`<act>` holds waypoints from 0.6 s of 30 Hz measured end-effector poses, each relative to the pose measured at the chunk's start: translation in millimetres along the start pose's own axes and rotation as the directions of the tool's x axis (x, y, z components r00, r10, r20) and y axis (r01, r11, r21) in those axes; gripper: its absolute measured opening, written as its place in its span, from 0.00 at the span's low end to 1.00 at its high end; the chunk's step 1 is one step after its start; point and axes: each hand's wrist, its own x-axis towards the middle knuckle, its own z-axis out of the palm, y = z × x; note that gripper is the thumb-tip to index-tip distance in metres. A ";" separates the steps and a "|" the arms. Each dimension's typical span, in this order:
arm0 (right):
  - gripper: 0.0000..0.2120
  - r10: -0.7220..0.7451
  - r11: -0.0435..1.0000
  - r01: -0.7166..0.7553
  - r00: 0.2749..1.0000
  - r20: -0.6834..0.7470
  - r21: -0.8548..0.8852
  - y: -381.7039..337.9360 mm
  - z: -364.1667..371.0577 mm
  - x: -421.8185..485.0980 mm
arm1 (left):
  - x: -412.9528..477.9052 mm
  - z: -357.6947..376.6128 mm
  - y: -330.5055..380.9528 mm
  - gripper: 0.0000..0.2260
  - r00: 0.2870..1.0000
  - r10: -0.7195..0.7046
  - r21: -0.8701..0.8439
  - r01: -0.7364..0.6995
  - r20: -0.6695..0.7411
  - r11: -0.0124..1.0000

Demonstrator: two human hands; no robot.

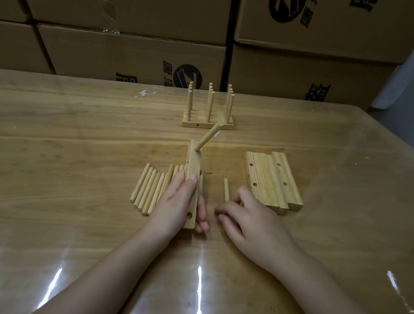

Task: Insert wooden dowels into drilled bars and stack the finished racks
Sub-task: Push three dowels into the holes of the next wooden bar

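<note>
Row of loose pale wooden dowels (149,189) lies left of centre on the glossy wooden table (80,128). Just right of it, your left hand (175,203) grips a light drilled wooden bar (194,170), a slanted wooden peg (207,138) seated in its far hole. Finished pegged racks (207,122) stand beyond. Your right hand (253,219) rests with curled fingers at a single short dowel (226,189); you cannot tell whether it grips it. Stacked drilled bars (273,181) lie rightmost.
</note>
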 end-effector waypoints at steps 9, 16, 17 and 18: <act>0.08 0.089 0.988 -0.087 0.996 0.009 -0.125 1.8 3.2 2.7 | -0.9 -2.5 0.3 0.14 0.999 0.016 -0.038 -0.014 0.049 0.999; 0.19 0.112 0.993 -0.113 0.993 -0.040 -0.037 1.5 1.6 3.3 | -0.6 -4.0 0.3 0.21 0.997 0.010 -0.058 -0.006 0.073 0.998; 0.20 0.142 0.990 -0.141 0.988 -0.056 0.014 1.0 2.0 4.1 | -0.7 -4.5 0.0 0.20 0.998 0.017 -0.035 -0.015 0.061 0.999; 0.21 0.179 0.982 -0.173 0.981 -0.070 0.077 0.3 2.2 5.2 | -0.4 -4.7 -0.1 0.19 0.998 0.025 -0.014 -0.025 0.051 1.000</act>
